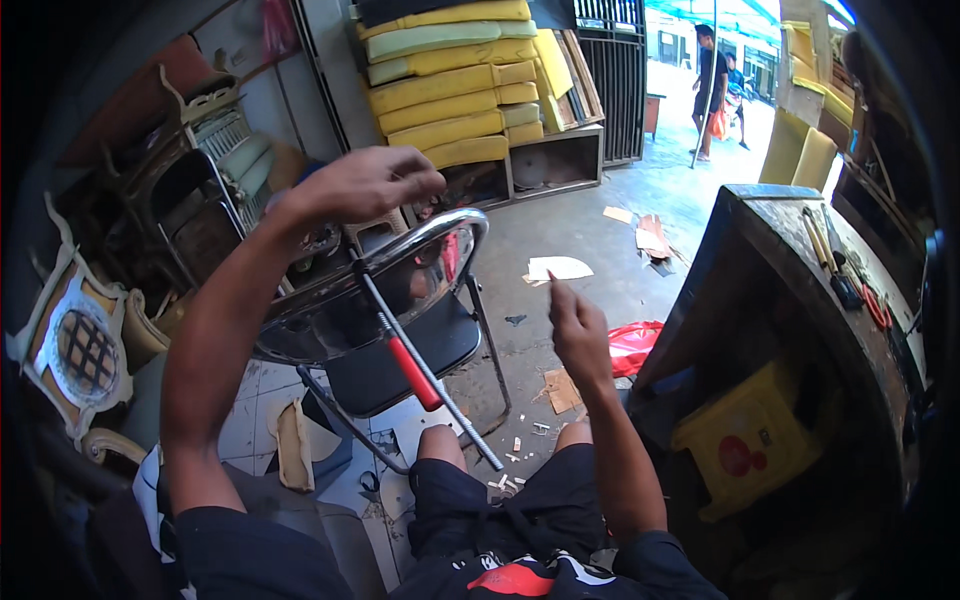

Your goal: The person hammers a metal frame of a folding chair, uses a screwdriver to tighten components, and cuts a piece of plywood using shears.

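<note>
In front of me stands a folding chair with a chrome tube frame [480, 235] and a black seat [405, 360]. A bar clamp with a red handle [413, 372] sits at its back rim, its ridged metal bar slanting down toward my knees. My left hand [375, 185] is raised just above the top of the chair back, its fingers bent together. To the right of the chair, my right hand [580, 330] hangs in the air with its fingers closed. What either hand's fingertips hold, if anything, is too small to make out.
At right stands a worn workbench [790, 205] with red-handled scissors [876, 306] and other tools on top. A yellow plastic stool [750, 440] lies beneath. Yellow foam cushions [455, 90] are stacked behind. Scraps and a red plastic bag [632, 345] litter the floor. People [712, 90] are outside.
</note>
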The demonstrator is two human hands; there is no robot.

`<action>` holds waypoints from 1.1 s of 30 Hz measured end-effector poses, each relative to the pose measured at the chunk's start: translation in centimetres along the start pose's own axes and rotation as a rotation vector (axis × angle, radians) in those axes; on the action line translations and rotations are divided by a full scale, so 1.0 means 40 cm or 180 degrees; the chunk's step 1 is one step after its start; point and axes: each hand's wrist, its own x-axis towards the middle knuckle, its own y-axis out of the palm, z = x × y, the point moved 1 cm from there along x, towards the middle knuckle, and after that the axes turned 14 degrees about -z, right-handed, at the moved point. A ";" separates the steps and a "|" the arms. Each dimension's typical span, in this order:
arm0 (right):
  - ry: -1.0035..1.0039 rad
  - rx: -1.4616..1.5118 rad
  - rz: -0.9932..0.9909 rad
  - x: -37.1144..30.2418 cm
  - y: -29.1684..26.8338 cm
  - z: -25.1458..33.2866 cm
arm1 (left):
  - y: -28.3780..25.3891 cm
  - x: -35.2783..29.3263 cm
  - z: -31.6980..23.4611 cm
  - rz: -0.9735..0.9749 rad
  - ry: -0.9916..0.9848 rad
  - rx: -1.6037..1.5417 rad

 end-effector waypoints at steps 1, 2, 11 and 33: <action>-0.0062 -0.0307 -0.0031 -0.013 -0.033 -0.039 | -0.036 -0.058 0.005 -0.0598 0.0098 -0.0010; -0.0314 -0.0865 -0.0105 -0.015 -0.077 -0.114 | -0.052 -0.125 0.018 -0.0903 0.0031 -0.0282; 0.0076 -0.3236 -0.0260 -0.197 -0.246 -0.413 | 0.010 -0.357 0.066 -0.0731 -0.0330 0.0380; -0.1336 -0.0737 0.0392 -0.322 0.165 0.259 | 0.020 -0.359 0.064 -0.0986 -0.0340 0.0783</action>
